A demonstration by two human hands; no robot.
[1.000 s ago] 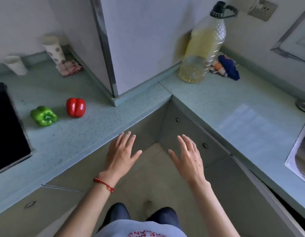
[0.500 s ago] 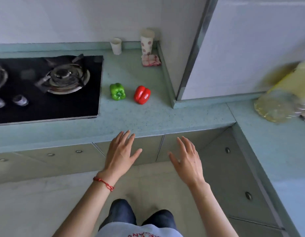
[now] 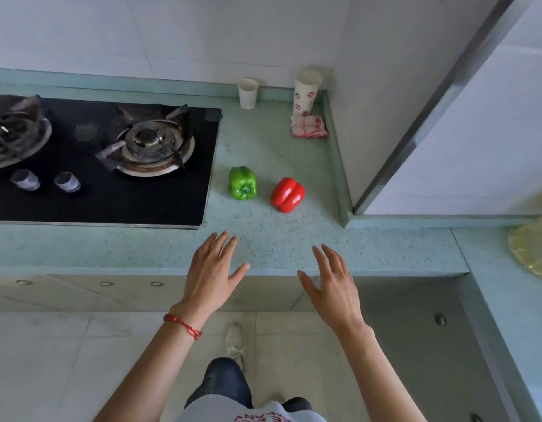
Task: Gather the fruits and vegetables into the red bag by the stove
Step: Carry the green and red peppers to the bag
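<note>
I'm holding both hands spread, empty — green pepper [image 3: 242, 183] lying just ahead of my left hand [image 3: 213, 271], red pepper [image 3: 287, 194] ahead-left of my right hand [image 3: 332, 286].

Corner kitchen in soft daylight
White tiled walls [image 3: 202, 32] rise behind a speckled pale-green countertop [image 3: 278, 239] with an inset black gas hob [image 3: 105, 184]; grey cabinet doors [image 3: 81, 292] below, pale tiled floor [image 3: 50, 360]

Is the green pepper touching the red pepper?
No, the green pepper and the red pepper lie apart with bare counter between them.
</note>
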